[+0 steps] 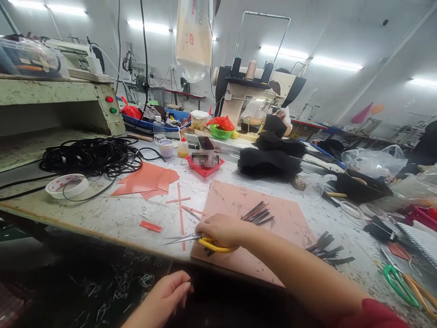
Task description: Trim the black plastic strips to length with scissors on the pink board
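My right hand [220, 230] rests on the near edge of a pink cutting board [283, 218], fingers closed over the yellow handles of a pair of scissors [191, 238]. The blades point left along the table and lie flat. A bunch of thin dark strips [256, 213] lies on the board just beyond that hand. My left hand [169, 291] is below the table edge, fingers curled together in a pinch on something I cannot make out.
Orange card pieces [146, 180] and thin offcuts lie to the left, beside a coil of black cord [92, 157] and a tape roll [67, 186]. More dark strips [326, 250], green-handled scissors [398, 280], black fabric stacks [269, 159] and a sewing machine [252, 89] stand further off.
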### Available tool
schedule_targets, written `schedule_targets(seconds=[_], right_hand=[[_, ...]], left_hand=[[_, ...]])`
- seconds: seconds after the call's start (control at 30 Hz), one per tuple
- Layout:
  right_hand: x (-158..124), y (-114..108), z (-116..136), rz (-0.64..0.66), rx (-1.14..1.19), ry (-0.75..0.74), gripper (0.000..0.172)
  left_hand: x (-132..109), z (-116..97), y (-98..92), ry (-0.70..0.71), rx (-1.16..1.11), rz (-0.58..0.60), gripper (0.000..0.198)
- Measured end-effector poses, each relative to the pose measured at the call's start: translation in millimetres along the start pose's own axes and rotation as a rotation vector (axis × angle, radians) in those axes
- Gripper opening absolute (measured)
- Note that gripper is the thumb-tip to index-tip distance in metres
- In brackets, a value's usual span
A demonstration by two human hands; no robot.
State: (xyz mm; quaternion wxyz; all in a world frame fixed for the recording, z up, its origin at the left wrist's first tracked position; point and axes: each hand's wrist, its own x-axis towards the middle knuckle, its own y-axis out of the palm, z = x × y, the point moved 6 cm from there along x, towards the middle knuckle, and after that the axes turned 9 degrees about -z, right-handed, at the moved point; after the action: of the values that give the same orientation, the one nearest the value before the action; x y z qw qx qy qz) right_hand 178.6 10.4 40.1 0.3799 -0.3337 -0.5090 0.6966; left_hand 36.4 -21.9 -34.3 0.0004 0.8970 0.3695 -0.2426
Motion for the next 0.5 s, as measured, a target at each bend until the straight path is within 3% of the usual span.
schedule_targets(seconds=[0.27, 0.5], right_hand=[[-8.8, -8.7, -1.4, -0.075, 0.082, -0.024, 0.032], [-19.5, -31.9, -7.3, -0.248, 0.128, 0.097, 0.032]], left_hand=[[-6.7, -1.5, -4.8, -0.01, 0.034, -0.032, 0.039], [-2.2, -25.0, -3.2, 0.052, -0.055, -0.11, 0.044]])
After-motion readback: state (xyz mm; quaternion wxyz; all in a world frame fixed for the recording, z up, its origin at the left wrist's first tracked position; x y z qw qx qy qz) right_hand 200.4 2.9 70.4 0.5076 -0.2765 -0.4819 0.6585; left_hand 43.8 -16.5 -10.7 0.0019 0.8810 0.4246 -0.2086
